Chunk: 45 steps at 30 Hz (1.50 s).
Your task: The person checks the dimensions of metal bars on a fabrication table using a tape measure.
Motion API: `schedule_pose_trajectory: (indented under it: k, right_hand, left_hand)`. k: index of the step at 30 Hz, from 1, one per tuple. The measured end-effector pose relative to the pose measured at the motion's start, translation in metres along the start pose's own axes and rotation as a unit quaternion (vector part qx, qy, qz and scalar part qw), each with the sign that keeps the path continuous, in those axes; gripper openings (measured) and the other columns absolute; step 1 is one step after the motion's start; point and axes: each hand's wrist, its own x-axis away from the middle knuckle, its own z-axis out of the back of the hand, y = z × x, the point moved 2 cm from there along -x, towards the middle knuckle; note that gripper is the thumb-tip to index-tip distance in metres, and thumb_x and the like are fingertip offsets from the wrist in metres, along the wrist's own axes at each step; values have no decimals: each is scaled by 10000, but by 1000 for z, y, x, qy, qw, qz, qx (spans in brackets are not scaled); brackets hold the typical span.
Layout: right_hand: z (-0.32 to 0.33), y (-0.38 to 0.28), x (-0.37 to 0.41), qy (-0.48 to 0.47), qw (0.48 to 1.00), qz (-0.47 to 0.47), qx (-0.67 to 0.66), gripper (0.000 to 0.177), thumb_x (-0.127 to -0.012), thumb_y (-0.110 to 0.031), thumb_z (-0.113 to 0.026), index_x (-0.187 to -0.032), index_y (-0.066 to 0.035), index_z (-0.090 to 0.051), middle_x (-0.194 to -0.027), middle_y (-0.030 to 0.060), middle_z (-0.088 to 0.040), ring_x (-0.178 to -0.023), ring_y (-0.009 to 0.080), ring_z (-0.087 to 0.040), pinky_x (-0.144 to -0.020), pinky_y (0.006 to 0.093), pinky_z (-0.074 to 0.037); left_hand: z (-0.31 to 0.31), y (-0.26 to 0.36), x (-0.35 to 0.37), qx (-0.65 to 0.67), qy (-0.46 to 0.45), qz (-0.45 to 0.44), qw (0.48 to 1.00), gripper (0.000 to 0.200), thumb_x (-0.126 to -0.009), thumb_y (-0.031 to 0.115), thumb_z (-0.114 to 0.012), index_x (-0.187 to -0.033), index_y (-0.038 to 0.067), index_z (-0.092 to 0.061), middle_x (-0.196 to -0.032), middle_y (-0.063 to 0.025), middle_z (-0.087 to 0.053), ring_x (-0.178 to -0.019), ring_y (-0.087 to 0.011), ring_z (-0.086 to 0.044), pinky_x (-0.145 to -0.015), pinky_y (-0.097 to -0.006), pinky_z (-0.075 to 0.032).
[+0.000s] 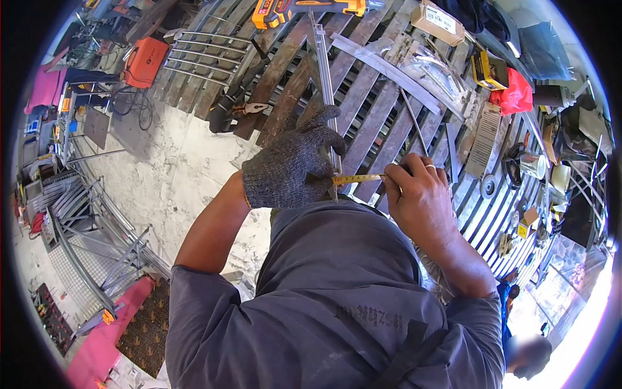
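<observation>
A dark grey knitted glove covers my left hand [291,162], whose fingers wrap round a long metal bar [322,65] running away over the slatted wooden table [363,97]. A yellow measuring tape [357,178] stretches from the glove to my bare right hand [418,194]. The fingers of my right hand are pinched on the tape's right end, near the table's front edge. The glove hides part of the bar and the tape's left end.
An orange and black power tool [308,8] lies at the far edge. Flat metal strips [389,74], a red bag [513,92] and a metal grille [206,57] lie on the slats. Metal frames [84,227] stand left. Another person [528,355] is at lower right.
</observation>
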Motion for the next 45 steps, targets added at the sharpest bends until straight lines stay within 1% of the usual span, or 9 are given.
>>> schedule_pose_trajectory:
  k: [5, 9, 20, 23, 26, 30, 38, 41, 45]
  right_hand:
    - [0, -1, -1, -4, 1000, -4, -3, 162, -1022, -193, -752, -1135, -90, -804, -1083, 148, -670, -1124, 392, -721, -914, 556, -550]
    - [0, -3, -1, -5, 1000, -5, 0, 157, -1026, -197, -749, -1130, -93, -803, -1080, 146, -669, -1123, 391, -720, -911, 555, -549]
    - [0, -4, 0, -9, 1000, -9, -1, 174, -1021, -196, -759, -1152, -86, -795, -1090, 157, -670, -1136, 408, -717, -929, 566, -546]
    - [1, -4, 0, -15, 1000, -13, -2, 180, -1018, -191, -763, -1158, -84, -795, -1102, 162, -676, -1150, 413, -716, -940, 570, -545]
    - [1, -5, 0, -19, 1000, -17, -5, 182, -1016, -189, -764, -1161, -83, -795, -1112, 166, -680, -1160, 416, -716, -947, 573, -546]
    - [1, -4, 0, -16, 1000, -14, 0, 180, -1015, -187, -764, -1158, -82, -794, -1110, 168, -678, -1159, 418, -715, -949, 576, -546]
    - [1, -7, 0, -13, 1000, -13, 3, 172, -1005, -179, -769, -1143, -79, -792, -1094, 161, -669, -1140, 408, -714, -941, 573, -547]
    - [1, -8, 0, -5, 1000, -9, 5, 167, -1002, -175, -769, -1137, -80, -794, -1083, 155, -666, -1132, 403, -713, -929, 570, -546]
    - [0, -10, 1, 1, 1000, -8, 6, 162, -999, -175, -769, -1130, -84, -795, -1076, 150, -665, -1114, 398, -711, -917, 565, -542]
  left_hand:
    - [0, 4, 0, 12, 28, 10, 999, 287, -896, 285, -922, -960, 9, -879, -1362, -140, -721, -1484, -441, -581, -1140, -514, -522]
    - [2, 4, 1, 56, -1, 57, 997, 286, -886, 284, -929, -942, 9, -879, -1360, -138, -722, -1521, -450, -547, -1156, -515, -515]
    - [1, 0, 3, -6, 13, -26, 1000, 265, -858, 246, -945, -960, 8, -887, -1363, -134, -730, -1567, -477, -497, -1161, -530, -516]
    - [-1, 0, 3, -7, 52, -68, 996, 178, -810, 119, -935, -818, 3, -800, -1336, -137, -682, -1382, -403, -614, -1089, -526, -526]
    - [1, 0, 3, 18, 15, -3, 1000, 278, -853, 248, -951, -963, 2, -883, -1347, -128, -730, -1551, -483, -516, -1163, -527, -514]
    - [-1, -1, 4, 53, 24, 24, 998, 288, -852, 253, -953, -955, -5, -877, -1343, -130, -729, -1540, -483, -526, -1160, -525, -515]
    - [0, -3, 5, 11, 23, -3, 1000, 361, -852, 285, -955, -1042, -11, -873, -1416, -192, -699, -1457, -452, -609, -1156, -498, -519]
    - [3, -2, 5, -5, 5, -14, 1000, 351, -861, 294, -951, -1023, -9, -877, -1413, -182, -703, -1493, -461, -575, -1163, -502, -516]
    - [0, -3, 7, 4, -3, 6, 1000, 342, -882, 314, -942, -997, -2, -882, -1413, -167, -704, -1545, -467, -519, -1184, -508, -500]
